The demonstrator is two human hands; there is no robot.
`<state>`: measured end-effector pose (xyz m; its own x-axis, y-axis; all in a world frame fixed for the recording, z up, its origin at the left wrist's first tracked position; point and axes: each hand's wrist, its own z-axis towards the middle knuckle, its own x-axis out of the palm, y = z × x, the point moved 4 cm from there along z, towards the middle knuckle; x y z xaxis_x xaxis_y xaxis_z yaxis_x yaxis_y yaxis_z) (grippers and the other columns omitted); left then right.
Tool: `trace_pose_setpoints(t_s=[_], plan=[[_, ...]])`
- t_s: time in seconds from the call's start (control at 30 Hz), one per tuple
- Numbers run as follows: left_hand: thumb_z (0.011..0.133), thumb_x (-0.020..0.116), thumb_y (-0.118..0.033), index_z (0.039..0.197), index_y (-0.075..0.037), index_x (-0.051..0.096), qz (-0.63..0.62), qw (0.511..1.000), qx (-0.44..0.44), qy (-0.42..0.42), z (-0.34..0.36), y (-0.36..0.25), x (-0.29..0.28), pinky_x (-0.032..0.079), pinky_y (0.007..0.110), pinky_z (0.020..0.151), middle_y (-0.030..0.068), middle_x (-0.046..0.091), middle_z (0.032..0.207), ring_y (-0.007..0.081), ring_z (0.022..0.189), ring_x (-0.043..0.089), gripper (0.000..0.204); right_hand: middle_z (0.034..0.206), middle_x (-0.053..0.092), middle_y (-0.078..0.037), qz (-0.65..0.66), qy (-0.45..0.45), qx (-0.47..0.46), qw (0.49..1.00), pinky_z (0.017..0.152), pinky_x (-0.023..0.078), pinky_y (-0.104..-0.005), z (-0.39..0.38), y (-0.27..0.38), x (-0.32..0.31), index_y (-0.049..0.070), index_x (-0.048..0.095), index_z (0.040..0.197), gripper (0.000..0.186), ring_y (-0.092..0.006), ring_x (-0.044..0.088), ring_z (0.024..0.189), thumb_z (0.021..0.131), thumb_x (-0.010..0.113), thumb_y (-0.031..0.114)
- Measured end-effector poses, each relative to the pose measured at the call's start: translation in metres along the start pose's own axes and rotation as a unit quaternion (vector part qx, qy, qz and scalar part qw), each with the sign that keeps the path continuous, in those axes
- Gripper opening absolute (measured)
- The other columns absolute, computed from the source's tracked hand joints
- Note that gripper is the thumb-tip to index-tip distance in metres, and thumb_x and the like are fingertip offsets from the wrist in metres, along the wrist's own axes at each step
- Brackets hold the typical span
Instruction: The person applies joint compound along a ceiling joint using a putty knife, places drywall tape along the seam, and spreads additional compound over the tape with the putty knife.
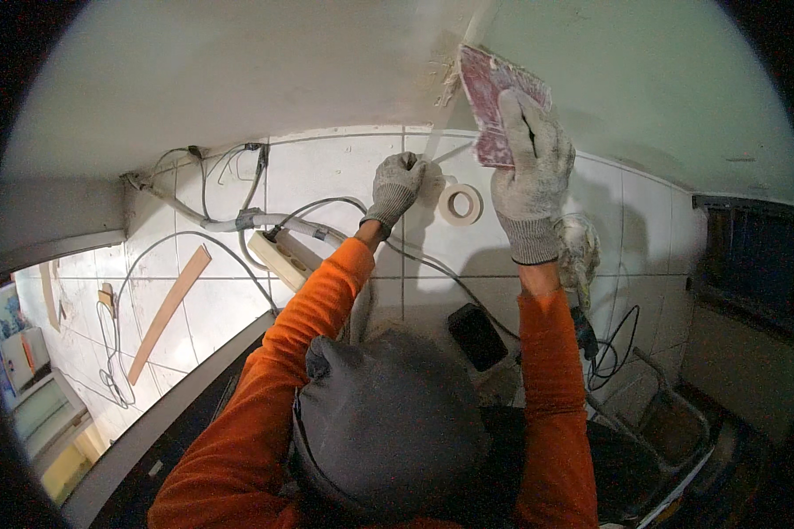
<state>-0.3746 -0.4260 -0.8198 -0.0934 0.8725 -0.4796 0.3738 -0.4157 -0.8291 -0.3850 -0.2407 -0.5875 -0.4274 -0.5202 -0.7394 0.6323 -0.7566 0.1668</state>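
Observation:
My right hand (538, 150), in a white-smeared grey work glove, is shut on a reddish flat spreader (494, 97) with pale filler on its face. Its edge is up against the wall corner (459, 88), where a light strip runs down the joint. Low down by the foot of that corner, my gloved left hand (397, 183) is closed in a fist; what its fingers hold, if anything, is hidden. Between the two hands a roll of pale tape (451, 214) lies on the tiled floor. A white-smeared bundle (578, 251) is beside my right wrist.
A pale power strip (278, 258) and several cables lie under my left forearm, next to a grey conduit (181, 208). Near my right forearm is a black phone-like object (476, 338). A wooden strip (169, 313) lies left, a chair (670, 428) lower right.

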Motion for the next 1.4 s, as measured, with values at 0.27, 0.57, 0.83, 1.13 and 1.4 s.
trace_pose_setpoints(t_s=[0.27,0.57,0.83,1.13,1.4], plan=[[0.093,0.060,-0.041,0.101,-0.007,0.075,0.035,0.999,-0.019,0.006,0.021,-0.002,0.005,0.053,0.048,0.087,0.0223,0.071,0.100,0.0405,0.098,0.068,0.038,0.152,0.048,0.002,-0.069,-0.029,-0.034,0.997,0.115,0.037,-0.0455,0.024,0.022,0.063,0.024,0.054,0.148,0.071,-0.0237,0.044,0.139,0.079,0.066,0.012],[0.094,0.059,-0.048,0.102,-0.006,0.074,0.036,0.997,0.001,0.061,0.020,-0.026,0.007,0.053,0.049,0.089,0.0236,0.071,0.103,0.0419,0.100,0.067,0.045,0.157,0.043,0.001,-0.095,0.045,-0.009,0.994,0.121,0.030,-0.0477,-0.006,0.007,0.102,0.021,0.051,0.150,0.064,-0.0230,0.038,0.145,0.086,0.060,0.019],[0.095,0.054,-0.054,0.113,-0.004,0.071,0.187,0.973,0.134,0.026,0.049,0.025,0.014,0.051,0.051,0.095,0.0260,0.069,0.114,0.0446,0.109,0.064,0.055,0.155,0.044,-0.001,-0.061,0.098,0.024,0.993,0.121,0.031,-0.0478,-0.030,0.016,0.109,0.020,0.047,0.152,0.067,-0.0249,0.037,0.146,0.086,0.060,0.015],[0.096,0.057,-0.043,0.122,-0.008,0.069,0.195,0.967,0.160,0.046,0.022,0.009,0.000,0.049,0.047,0.102,0.0207,0.069,0.116,0.0404,0.117,0.060,0.045,0.156,0.043,-0.003,-0.032,0.091,0.010,0.995,0.120,0.032,-0.0470,-0.042,0.022,0.101,0.018,0.045,0.154,0.078,-0.0255,0.040,0.145,0.080,0.064,0.004],[0.096,0.056,-0.046,0.116,-0.011,0.072,0.220,0.956,0.195,0.004,0.034,-0.003,0.000,0.051,0.046,0.098,0.0178,0.070,0.117,0.0380,0.113,0.064,0.043,0.157,0.041,-0.005,-0.066,0.110,0.008,0.992,0.123,0.028,-0.0494,-0.034,0.021,0.108,0.015,0.045,0.153,0.065,-0.0277,0.036,0.146,0.089,0.059,0.018]])
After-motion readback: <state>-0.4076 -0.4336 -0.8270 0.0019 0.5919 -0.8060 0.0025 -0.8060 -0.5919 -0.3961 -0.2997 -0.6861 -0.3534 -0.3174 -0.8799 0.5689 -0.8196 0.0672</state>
